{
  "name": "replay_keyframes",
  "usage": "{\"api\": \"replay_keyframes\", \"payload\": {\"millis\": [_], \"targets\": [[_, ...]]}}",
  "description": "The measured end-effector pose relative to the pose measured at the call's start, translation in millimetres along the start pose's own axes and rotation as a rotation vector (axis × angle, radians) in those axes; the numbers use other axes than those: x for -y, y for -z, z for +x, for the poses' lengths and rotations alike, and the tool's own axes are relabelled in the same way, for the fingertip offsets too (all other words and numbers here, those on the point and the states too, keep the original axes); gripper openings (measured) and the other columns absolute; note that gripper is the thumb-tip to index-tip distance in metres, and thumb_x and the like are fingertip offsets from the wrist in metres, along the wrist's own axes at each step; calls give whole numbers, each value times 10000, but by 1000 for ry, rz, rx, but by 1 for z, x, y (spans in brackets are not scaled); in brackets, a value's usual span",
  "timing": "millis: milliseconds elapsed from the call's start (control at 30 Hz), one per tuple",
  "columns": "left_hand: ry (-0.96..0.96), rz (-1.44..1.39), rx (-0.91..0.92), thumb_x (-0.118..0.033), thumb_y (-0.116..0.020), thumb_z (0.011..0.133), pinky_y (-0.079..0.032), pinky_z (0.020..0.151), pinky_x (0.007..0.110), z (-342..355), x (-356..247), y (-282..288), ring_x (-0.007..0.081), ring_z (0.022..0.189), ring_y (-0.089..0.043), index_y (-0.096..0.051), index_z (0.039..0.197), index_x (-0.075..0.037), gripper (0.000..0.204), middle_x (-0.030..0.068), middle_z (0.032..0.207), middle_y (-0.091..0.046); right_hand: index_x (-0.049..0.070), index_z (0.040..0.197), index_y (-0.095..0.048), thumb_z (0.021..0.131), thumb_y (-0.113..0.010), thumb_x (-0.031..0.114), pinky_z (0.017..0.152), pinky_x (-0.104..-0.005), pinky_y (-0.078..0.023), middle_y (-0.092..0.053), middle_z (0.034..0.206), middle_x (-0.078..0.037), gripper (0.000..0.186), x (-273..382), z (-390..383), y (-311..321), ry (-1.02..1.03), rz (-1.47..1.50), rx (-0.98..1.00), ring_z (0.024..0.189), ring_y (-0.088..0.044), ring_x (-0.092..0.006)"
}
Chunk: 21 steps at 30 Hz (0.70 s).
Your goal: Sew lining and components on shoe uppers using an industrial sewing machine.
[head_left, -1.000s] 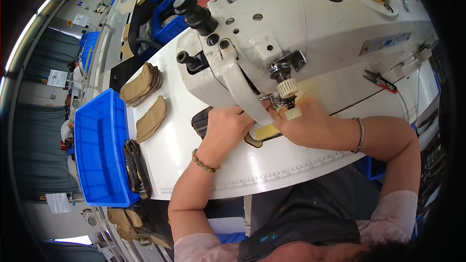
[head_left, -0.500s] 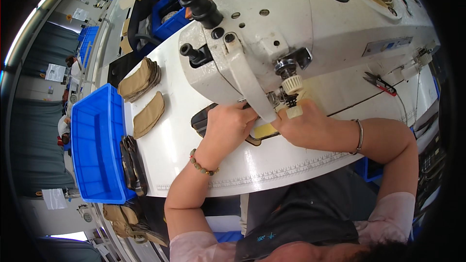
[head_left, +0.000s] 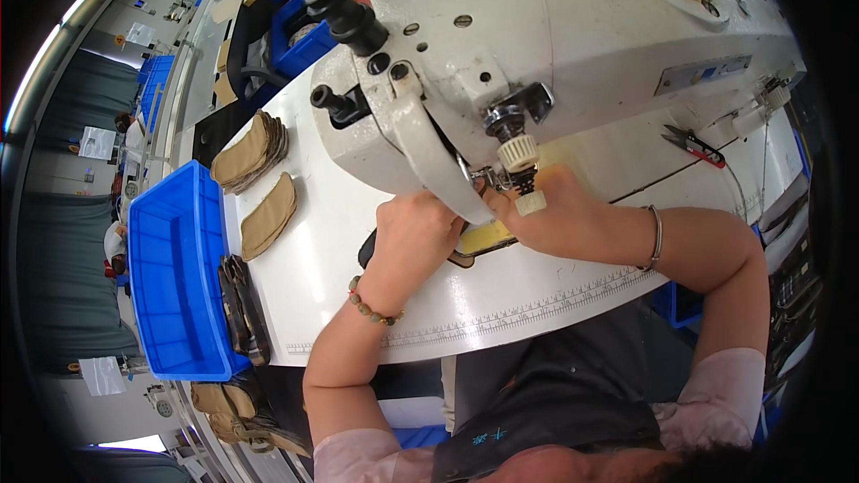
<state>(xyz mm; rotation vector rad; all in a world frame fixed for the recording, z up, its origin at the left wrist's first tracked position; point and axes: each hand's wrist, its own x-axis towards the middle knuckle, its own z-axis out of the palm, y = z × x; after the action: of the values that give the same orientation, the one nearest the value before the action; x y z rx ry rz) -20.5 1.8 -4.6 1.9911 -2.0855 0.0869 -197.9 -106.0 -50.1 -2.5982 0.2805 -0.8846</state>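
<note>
The left hand (head_left: 416, 231) and right hand (head_left: 548, 216) are covering a dark piece (head_left: 366, 250) at the sewing machine (head_left: 573, 72), seemingly unfinished; a tan stack (head_left: 242, 159) is lying at their ten o'clock. Fingers' (head_left: 443, 213) grip: I can't tell.

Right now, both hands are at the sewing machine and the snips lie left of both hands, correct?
Not quite: in the head view, the snips lie right of both hands. The left hand and right hand are at the sewing machine.
</note>
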Motion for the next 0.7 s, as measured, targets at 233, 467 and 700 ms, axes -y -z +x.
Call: {"api": "replay_keyframes", "payload": {"millis": [233, 467, 700], "targets": [[40, -114, 70, -110, -738, 828, -513, 598, 379, 2, 3, 8, 289, 657, -653, -768, 1018, -113, 193, 93, 828, -683, 65, 683, -672, 741, -688, 164, 507, -408, -474, -570, 656, -119, 116, -8, -1, 2, 22, 32, 45, 588, -623, -278], [55, -379, -11, -33, -692, 809, -540, 606, 361, 0, 17, 10, 307, 671, -686, -769, 1002, -64, 211, 142, 790, -718, 60, 618, -657, 759, -705, 197, 544, -443, -453, -558, 674, -121, 203, -17, -7, 1, 95, 15, 52, 615, -612, -293], [426, -696, 191, -40, -722, 795, -565, 743, 309, -1, 14, 14, 186, 833, -731, -770, 1067, -64, 278, 158, 986, -756, 55, 718, -671, 743, -675, 125, 493, -412, -470, -564, 621, -110, 74, -3, -5, 3, 136, -172, 97, 554, -616, -276]]}}
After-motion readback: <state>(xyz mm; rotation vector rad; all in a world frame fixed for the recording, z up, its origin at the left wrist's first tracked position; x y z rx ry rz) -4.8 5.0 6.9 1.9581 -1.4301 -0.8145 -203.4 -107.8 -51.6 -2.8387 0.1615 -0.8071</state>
